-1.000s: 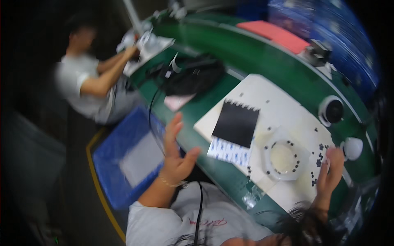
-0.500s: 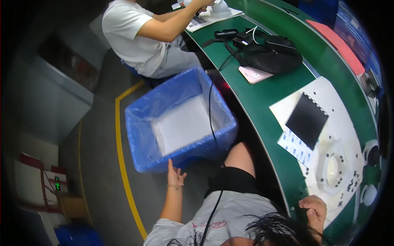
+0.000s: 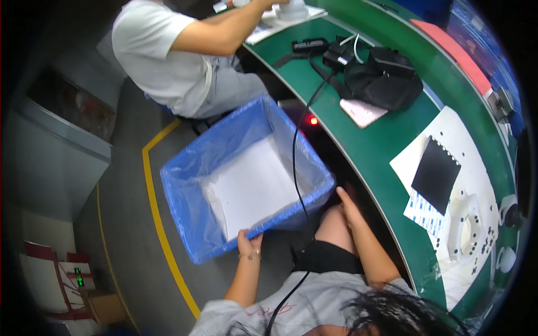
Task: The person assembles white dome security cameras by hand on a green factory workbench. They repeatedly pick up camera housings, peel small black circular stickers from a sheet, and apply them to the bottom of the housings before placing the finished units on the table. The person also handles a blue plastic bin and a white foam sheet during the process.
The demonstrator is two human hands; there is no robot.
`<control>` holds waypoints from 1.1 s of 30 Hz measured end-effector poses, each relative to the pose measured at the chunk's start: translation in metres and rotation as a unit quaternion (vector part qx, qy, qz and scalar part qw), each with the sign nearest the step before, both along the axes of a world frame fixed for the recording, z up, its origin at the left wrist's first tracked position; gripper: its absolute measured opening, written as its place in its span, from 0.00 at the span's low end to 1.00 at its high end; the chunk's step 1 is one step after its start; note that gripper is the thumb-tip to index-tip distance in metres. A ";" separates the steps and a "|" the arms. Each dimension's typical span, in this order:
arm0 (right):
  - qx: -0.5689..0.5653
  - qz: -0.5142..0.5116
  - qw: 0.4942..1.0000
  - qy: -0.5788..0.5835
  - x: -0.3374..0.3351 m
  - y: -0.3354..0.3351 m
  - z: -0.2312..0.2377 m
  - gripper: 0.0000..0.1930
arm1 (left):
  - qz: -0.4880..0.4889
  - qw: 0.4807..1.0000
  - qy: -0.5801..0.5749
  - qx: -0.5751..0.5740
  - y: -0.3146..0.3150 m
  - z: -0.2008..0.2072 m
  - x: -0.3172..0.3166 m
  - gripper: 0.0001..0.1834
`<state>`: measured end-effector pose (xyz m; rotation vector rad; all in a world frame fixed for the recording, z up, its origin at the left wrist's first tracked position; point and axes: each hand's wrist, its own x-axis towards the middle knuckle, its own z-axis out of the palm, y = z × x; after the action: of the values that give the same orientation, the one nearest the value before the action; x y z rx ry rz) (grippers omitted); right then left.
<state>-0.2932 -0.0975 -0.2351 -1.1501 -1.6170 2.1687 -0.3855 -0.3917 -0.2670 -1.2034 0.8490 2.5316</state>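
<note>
A large blue bin (image 3: 197,246), lined with clear plastic film, stands on the floor in front of me. White sheet material (image 3: 258,176) lies flat inside it. At the bin's near edge my left hand (image 3: 248,242) is closed on the rim, part of its fingers hidden by the bin. Beside the bin's right corner is my right hand (image 3: 347,206), stretched out over my leg and holding nothing that I can see. Whether its fingertip touches the bin I cannot tell. A black cable (image 3: 295,151) hangs across the view in front of the bin.
A curved green workbench (image 3: 364,151) runs along the right. On it lie a black bag (image 3: 386,81), a pink phone (image 3: 363,112), a black spiral-edged pad (image 3: 436,175) and a white ring-shaped part (image 3: 466,235). A seated co-worker (image 3: 162,56) is beyond the bin. Yellow floor line (image 3: 159,224) passes left.
My right hand has left the bench edge and come down beside the bin's right corner. My left hand now grips the rim, and the bin sits slightly nearer.
</note>
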 end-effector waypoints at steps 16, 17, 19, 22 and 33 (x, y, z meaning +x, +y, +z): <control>0.006 0.264 0.960 0.091 -0.021 -0.111 0.061 0.23 | 0.097 0.992 0.029 -0.073 -0.142 0.077 0.090 0.24; 0.044 0.304 0.947 0.090 -0.018 -0.125 0.035 0.25 | 0.136 0.990 -0.022 -0.038 -0.181 0.058 0.098 0.24; 0.082 0.387 0.914 0.092 -0.015 -0.157 -0.006 0.28 | 0.132 0.987 -0.075 0.046 -0.290 0.014 0.141 0.22; 0.030 0.506 0.857 0.095 -0.020 -0.177 0.004 0.32 | 0.215 0.964 -0.030 -0.153 -0.238 0.077 0.162 0.17; -0.346 0.317 0.842 0.267 -0.038 -0.142 0.076 0.21 | 0.294 0.944 0.006 -0.149 -0.178 0.083 0.196 0.18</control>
<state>-0.3308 -0.2398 -0.1596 0.0242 -1.0448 3.2513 -0.1892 -0.5696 -0.1842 -1.7601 1.0291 2.9368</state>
